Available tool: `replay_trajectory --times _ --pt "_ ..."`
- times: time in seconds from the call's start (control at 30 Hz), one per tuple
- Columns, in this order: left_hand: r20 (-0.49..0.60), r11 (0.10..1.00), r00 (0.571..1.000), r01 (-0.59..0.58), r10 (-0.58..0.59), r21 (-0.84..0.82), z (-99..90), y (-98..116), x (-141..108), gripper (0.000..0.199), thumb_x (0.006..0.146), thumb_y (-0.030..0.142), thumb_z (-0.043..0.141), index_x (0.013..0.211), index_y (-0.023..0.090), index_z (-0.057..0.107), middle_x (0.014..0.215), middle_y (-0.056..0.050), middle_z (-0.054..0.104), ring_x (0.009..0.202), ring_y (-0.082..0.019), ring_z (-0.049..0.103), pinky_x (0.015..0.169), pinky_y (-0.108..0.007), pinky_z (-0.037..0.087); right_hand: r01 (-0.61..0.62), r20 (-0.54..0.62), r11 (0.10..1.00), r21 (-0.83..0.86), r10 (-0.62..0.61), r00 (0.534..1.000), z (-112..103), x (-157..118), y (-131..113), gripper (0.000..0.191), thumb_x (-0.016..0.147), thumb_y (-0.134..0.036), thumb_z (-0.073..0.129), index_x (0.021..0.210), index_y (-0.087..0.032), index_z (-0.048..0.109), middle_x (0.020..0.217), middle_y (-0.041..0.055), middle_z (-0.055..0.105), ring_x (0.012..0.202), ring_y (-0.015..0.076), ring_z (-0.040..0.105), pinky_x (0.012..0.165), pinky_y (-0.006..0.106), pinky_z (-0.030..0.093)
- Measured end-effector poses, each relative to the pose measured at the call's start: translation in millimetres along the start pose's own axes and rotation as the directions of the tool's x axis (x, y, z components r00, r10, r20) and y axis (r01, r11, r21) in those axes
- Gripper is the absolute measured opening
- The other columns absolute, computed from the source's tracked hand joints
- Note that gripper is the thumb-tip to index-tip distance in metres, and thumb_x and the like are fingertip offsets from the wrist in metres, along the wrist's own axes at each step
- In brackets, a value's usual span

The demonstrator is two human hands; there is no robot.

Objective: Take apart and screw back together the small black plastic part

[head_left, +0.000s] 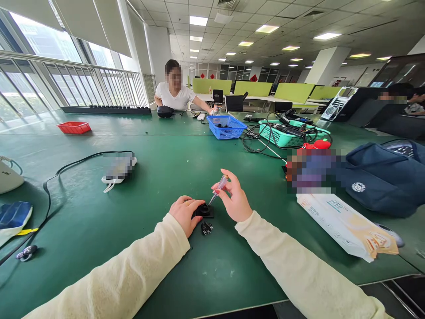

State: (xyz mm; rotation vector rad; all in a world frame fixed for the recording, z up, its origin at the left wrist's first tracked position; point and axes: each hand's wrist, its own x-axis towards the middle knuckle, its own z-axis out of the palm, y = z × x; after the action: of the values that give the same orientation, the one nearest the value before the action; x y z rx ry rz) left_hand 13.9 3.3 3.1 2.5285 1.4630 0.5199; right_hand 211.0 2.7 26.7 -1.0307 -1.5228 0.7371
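Note:
A small black part lies on the green tabletop in front of me. My left hand grips it from the left, fingers over its upper edge and thumb along its lower side. Between the fingertips and thumb of my right hand is a screwdriver with a clear, purplish handle. The screwdriver slants down to the left, and its tip meets the top of the black part. Just below the part lie several small black pieces with metallic ends.
Across the green table sits a person with an arm stretched toward a blue basket. A teal basket of cables, a wipes pack and a navy bag are at right. At left are a red tray and a black cable.

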Motion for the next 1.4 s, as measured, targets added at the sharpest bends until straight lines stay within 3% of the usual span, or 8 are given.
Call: replay_trajectory --times 0.13,0.47,0.67,0.87,1.1,1.4 --pt "0.021 1.000 1.000 0.001 -0.001 -0.004 -1.8 0.8 1.4 0.045 0.078 0.022 0.070 0.123 0.026 0.065 0.114 -0.005 0.073 0.118 -0.030 0.054 0.104 -0.047 0.044 -0.035 0.010 0.999 0.009 0.035 0.999 -1.1 2.4 4.0 0.049 0.090 -0.032 0.057 0.135 -0.029 0.039 0.095 0.0024 0.073 0.082 0.0191 0.069 0.089 0.042 0.052" --pt "0.043 1.000 0.999 0.014 -0.014 0.013 -5.0 3.2 3.2 0.042 0.080 0.022 0.068 0.122 0.025 0.065 0.112 -0.006 0.073 0.115 -0.029 0.055 0.102 -0.046 0.045 0.053 0.000 0.998 0.033 -0.053 0.999 -1.6 2.4 10.1 0.045 0.093 -0.042 0.052 0.133 -0.026 0.040 0.092 0.0043 0.073 0.080 0.0195 0.072 0.085 0.045 0.056" --pt "0.038 1.000 0.999 0.016 -0.016 0.011 -4.8 2.6 2.6 0.042 0.080 0.023 0.068 0.122 0.026 0.065 0.110 -0.006 0.073 0.113 -0.028 0.056 0.100 -0.046 0.046 0.141 -0.113 0.988 0.061 -0.133 0.985 -4.2 -0.1 6.2 0.042 0.094 -0.039 0.051 0.132 -0.026 0.040 0.089 0.0037 0.070 0.077 0.0192 0.070 0.078 0.044 0.059" --pt "0.019 1.000 1.000 0.005 -0.005 0.015 -4.3 2.1 2.4 0.041 0.080 0.024 0.069 0.121 0.026 0.065 0.108 -0.007 0.073 0.112 -0.028 0.056 0.100 -0.046 0.047 0.198 -0.108 0.979 0.057 -0.191 0.976 -3.9 -2.8 3.7 0.039 0.095 -0.034 0.050 0.131 -0.026 0.041 0.083 0.0017 0.068 0.073 0.0174 0.067 0.075 0.041 0.059" --pt "-0.001 1.000 1.000 -0.004 0.004 0.002 -2.5 0.6 2.3 0.041 0.079 0.025 0.070 0.120 0.025 0.066 0.107 -0.007 0.073 0.111 -0.028 0.057 0.100 -0.046 0.046 0.231 -0.055 0.965 -0.122 -0.238 0.970 -1.4 -3.8 1.5 0.038 0.090 -0.028 0.058 0.126 -0.025 0.046 0.084 0.0021 0.070 0.075 0.0165 0.068 0.079 0.037 0.057" --pt "-0.002 1.000 1.000 -0.005 0.005 0.014 -2.0 -0.2 1.2 0.041 0.079 0.024 0.068 0.120 0.026 0.065 0.105 -0.007 0.073 0.109 -0.028 0.058 0.097 -0.046 0.047 0.425 0.002 0.865 -0.266 -0.440 0.898 0.3 -7.3 -6.1 0.037 0.086 -0.022 0.063 0.121 -0.027 0.051 0.096 0.0031 0.068 0.074 0.0152 0.067 0.077 0.033 0.058"
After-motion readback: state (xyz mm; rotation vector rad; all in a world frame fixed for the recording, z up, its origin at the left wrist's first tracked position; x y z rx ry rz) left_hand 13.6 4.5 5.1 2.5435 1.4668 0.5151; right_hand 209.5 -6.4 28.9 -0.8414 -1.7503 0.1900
